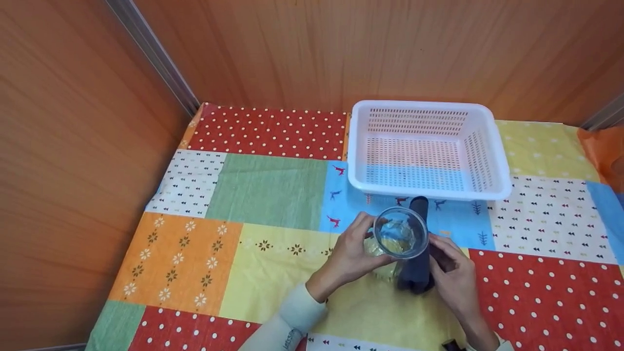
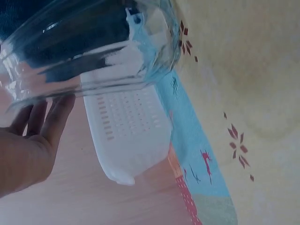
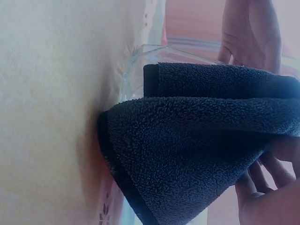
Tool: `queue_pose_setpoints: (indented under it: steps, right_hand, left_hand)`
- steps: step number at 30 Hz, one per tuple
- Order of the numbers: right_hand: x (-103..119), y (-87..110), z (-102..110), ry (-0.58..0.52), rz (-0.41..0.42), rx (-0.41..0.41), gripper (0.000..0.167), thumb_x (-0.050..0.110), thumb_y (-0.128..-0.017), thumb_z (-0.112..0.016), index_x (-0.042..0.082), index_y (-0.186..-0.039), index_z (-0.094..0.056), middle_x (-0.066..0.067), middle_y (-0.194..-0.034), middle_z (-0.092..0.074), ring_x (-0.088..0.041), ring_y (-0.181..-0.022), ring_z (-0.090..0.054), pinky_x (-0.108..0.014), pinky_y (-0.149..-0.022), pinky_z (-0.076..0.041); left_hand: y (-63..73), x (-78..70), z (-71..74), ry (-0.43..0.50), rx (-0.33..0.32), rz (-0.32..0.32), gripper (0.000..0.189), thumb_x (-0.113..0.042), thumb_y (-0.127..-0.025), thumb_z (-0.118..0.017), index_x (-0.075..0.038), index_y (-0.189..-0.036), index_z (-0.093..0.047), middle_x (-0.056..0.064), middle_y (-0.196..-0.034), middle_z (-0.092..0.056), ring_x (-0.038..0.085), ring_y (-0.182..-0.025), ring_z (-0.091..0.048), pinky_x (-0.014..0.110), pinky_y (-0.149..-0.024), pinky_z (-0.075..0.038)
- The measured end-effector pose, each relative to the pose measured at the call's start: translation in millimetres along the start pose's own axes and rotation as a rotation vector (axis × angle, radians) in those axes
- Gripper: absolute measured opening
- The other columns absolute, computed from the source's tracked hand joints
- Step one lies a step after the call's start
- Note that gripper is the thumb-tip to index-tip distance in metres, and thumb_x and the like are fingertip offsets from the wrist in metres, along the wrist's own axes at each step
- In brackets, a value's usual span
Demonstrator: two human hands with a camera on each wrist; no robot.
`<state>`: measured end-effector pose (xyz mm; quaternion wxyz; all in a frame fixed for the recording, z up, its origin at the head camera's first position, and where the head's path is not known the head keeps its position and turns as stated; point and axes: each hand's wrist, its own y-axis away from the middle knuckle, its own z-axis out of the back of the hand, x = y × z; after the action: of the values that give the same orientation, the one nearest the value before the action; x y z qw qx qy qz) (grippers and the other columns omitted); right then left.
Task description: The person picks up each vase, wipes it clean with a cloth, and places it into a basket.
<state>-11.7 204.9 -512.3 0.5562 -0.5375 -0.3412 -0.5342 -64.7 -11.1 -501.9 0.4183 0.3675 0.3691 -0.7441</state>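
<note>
A clear glass jar (image 1: 400, 233) stands out over the patterned tablecloth, its round mouth facing up toward the head camera. My left hand (image 1: 353, 253) grips the jar near its rim, thumb on the near side and fingers around the far left. Along the jar's right side hangs a folded dark grey towel (image 3: 187, 150), fuzzy with a darker bound edge. My right hand (image 1: 453, 273) pinches this towel from the right, next to the glass. In the right wrist view the cloth covers most of the jar. The left wrist view shows the jar's side, with dark cloth behind the glass.
A white perforated plastic basket (image 1: 356, 146) sits just beyond the hands. Wooden panels (image 1: 312, 53) rise behind and at the left of the table. Orange material (image 1: 607, 156) lies at the far right edge. Patchwork tablecloth (image 1: 273, 190) spreads under everything.
</note>
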Motion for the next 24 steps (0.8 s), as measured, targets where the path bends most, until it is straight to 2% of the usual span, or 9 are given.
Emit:
queue_pose_setpoints:
  steps: [4,9,17,24]
  right_hand:
    - [-2.8,1.7,-1.3,-0.033,0.021,-0.023,0.043,-0.031,-0.085,-0.064,-0.021,-0.126,-0.063,0.015,-0.121,-0.068,0.001,-0.115,-0.068,-0.019,-0.098,-0.054]
    - [-2.8,0.6,-2.4,-0.039,0.035,-0.043,0.04,-0.032,-0.084,-0.064,-0.023,-0.122,-0.064,0.014,-0.119,-0.069,0.0,-0.114,-0.069,-0.019,-0.097,-0.054]
    - [0.1,-1.6,-2.8,-0.02,0.03,-0.042,0.038,-0.03,-0.085,-0.065,-0.02,-0.123,-0.066,0.014,-0.119,-0.068,0.0,-0.114,-0.068,-0.02,-0.097,-0.054]
    - [-1.3,-0.8,-2.3,-0.016,0.019,-0.046,0.039,-0.029,-0.087,-0.065,-0.019,-0.124,-0.066,0.016,-0.119,-0.068,0.0,-0.115,-0.068,-0.018,-0.098,-0.053]
  left_hand:
    - [1.5,2.7,1.0,0.048,0.023,0.02,0.059,-0.023,-0.08,-0.095,-0.014,-0.129,-0.064,0.001,-0.121,-0.06,0.013,-0.121,-0.062,0.033,-0.1,-0.059]
    - [1.9,3.2,0.6,0.053,0.014,0.021,0.059,-0.024,-0.08,-0.096,-0.016,-0.129,-0.065,-0.001,-0.121,-0.061,0.012,-0.121,-0.062,0.028,-0.099,-0.058]
    - [0.6,3.7,1.2,0.075,0.016,0.034,0.06,-0.021,-0.078,-0.096,-0.015,-0.128,-0.064,0.002,-0.119,-0.06,0.016,-0.121,-0.062,0.029,-0.1,-0.058]
    - [0.5,3.8,-0.5,0.049,0.01,0.039,0.06,-0.023,-0.079,-0.096,-0.016,-0.128,-0.064,0.001,-0.118,-0.06,0.016,-0.12,-0.064,0.038,-0.099,-0.061]
